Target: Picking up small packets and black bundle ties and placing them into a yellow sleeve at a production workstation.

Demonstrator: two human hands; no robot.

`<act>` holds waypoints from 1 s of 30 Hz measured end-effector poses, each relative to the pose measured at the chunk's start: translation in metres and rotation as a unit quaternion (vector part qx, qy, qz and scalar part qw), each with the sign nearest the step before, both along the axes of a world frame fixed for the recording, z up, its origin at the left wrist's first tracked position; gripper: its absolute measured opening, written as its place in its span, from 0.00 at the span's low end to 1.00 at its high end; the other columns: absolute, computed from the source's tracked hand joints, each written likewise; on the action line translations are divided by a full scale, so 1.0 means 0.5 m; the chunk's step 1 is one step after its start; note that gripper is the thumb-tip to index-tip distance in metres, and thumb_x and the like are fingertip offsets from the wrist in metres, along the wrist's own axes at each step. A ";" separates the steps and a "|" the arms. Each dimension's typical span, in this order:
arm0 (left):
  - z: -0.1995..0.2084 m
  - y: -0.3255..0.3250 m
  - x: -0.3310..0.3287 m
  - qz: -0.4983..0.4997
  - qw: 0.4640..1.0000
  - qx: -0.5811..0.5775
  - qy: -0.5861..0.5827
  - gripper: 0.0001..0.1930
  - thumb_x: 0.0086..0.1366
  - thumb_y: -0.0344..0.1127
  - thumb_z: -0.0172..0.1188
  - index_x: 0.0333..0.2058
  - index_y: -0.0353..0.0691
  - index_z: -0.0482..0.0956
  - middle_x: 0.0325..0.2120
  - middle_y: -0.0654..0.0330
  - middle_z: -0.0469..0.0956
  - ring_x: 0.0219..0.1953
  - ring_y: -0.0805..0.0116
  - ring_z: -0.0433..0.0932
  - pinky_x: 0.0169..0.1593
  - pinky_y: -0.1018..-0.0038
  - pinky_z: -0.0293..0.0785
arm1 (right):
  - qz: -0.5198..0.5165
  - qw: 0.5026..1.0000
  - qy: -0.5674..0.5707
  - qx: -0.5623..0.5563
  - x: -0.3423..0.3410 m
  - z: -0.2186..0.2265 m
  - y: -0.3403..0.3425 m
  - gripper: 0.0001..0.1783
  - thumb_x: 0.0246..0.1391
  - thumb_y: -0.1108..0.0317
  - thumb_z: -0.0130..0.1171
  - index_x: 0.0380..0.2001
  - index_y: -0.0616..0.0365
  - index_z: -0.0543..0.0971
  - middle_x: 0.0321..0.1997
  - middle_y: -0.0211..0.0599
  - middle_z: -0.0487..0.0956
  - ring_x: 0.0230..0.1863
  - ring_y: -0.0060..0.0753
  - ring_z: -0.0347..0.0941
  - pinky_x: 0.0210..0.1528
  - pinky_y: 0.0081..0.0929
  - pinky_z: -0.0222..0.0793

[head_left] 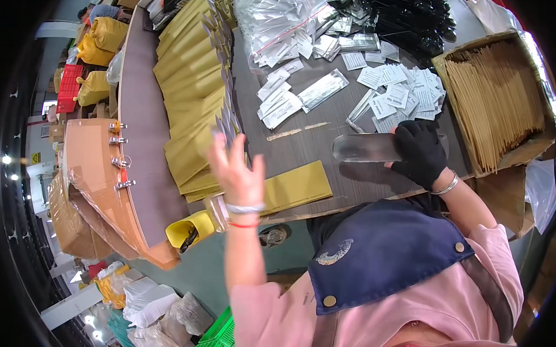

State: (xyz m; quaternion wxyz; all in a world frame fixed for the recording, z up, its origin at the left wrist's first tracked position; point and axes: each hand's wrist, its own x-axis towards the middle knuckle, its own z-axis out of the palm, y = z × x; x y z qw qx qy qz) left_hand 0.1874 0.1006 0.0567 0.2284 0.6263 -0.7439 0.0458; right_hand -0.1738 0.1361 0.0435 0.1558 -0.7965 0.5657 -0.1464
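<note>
My left hand (236,172), bare with a bracelet at the wrist, is raised over the table's front left with its fingers spread and slightly blurred. Nothing shows in it. Just beyond it a long row of gold cardboard sleeves (189,85) leans in overlapping layers. A single flat gold sleeve (300,188) lies at the near table edge, beside my left wrist. My right hand (419,153), in a black fingerless glove, is closed around a long clear plastic case (366,148) with rounded ends, held level above the dark tabletop. The glove hides the case's right part.
White printed slips (404,92) and silvery packets (324,89) lie across the middle. Behind them are a clear bag of packets (279,20) and black slender items (410,16). A carton of brown cardboard pieces (496,98) stands right. A yellow container (191,231) hangs at the near left.
</note>
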 end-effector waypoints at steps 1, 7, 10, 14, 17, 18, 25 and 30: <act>-0.050 0.038 -0.028 0.002 0.999 0.031 0.036 0.30 0.44 0.37 0.70 0.49 0.41 0.74 0.56 0.45 0.64 0.57 0.44 0.63 0.59 0.53 0.60 | -0.001 1.000 0.000 0.001 0.005 0.002 0.009 0.34 0.30 0.59 0.73 0.45 0.54 0.73 0.43 0.38 0.73 0.47 0.45 0.69 0.49 0.40 0.63; -0.173 0.131 -0.142 0.090 0.969 0.186 0.139 0.53 0.40 0.55 0.74 0.62 0.36 0.59 0.63 0.45 0.56 0.66 0.43 0.49 0.66 0.44 0.42 | 0.056 0.998 0.030 -0.009 0.031 0.005 0.006 0.36 0.26 0.58 0.73 0.44 0.54 0.73 0.42 0.37 0.73 0.45 0.43 0.69 0.50 0.39 0.59; -0.180 0.132 -0.127 0.085 0.960 0.209 0.168 0.53 0.40 0.55 0.74 0.61 0.34 0.60 0.63 0.45 0.55 0.66 0.42 0.49 0.66 0.45 0.40 | 0.085 0.996 0.041 0.000 0.036 0.002 0.002 0.35 0.27 0.57 0.73 0.43 0.54 0.73 0.43 0.37 0.73 0.45 0.44 0.69 0.50 0.39 0.59; -0.172 0.133 -0.133 0.087 0.958 0.212 0.172 0.52 0.41 0.55 0.74 0.61 0.34 0.60 0.63 0.44 0.55 0.66 0.43 0.49 0.66 0.45 0.40 | 0.116 0.992 0.005 0.042 0.069 -0.041 0.000 0.34 0.31 0.55 0.73 0.44 0.55 0.73 0.43 0.37 0.72 0.47 0.44 0.68 0.51 0.40 0.59; -0.168 0.122 -0.137 0.071 0.962 0.210 0.158 0.51 0.42 0.52 0.74 0.61 0.35 0.59 0.63 0.45 0.56 0.66 0.43 0.50 0.65 0.46 0.44 | 0.153 0.988 -0.025 0.019 0.153 -0.073 -0.002 0.34 0.36 0.52 0.70 0.47 0.54 0.73 0.46 0.38 0.73 0.49 0.43 0.68 0.54 0.42 0.59; -0.166 0.116 -0.133 0.040 0.965 0.185 0.182 0.47 0.43 0.50 0.74 0.60 0.36 0.62 0.61 0.46 0.59 0.64 0.42 0.53 0.64 0.45 0.46 | 0.163 0.986 -0.035 0.006 0.174 -0.080 -0.004 0.35 0.36 0.52 0.70 0.49 0.53 0.73 0.47 0.38 0.73 0.49 0.43 0.68 0.55 0.42 0.59; -0.167 -0.102 -0.076 -0.021 0.989 -0.006 0.144 0.21 0.50 0.37 0.69 0.45 0.41 0.79 0.44 0.54 0.75 0.49 0.52 0.70 0.53 0.59 0.65 | 0.021 0.996 -0.082 -0.041 0.047 -0.030 -0.032 0.30 0.38 0.62 0.71 0.48 0.53 0.76 0.48 0.41 0.75 0.51 0.45 0.70 0.55 0.38 0.63; -0.163 -0.157 -0.052 -0.021 0.997 0.067 -0.014 0.11 0.48 0.36 0.70 0.30 0.48 0.78 0.32 0.63 0.75 0.37 0.57 0.72 0.41 0.62 0.66 | -0.225 0.962 -0.043 -0.151 -0.255 -0.063 -0.012 0.22 0.49 0.66 0.66 0.47 0.60 0.75 0.50 0.42 0.76 0.51 0.42 0.72 0.56 0.34 0.65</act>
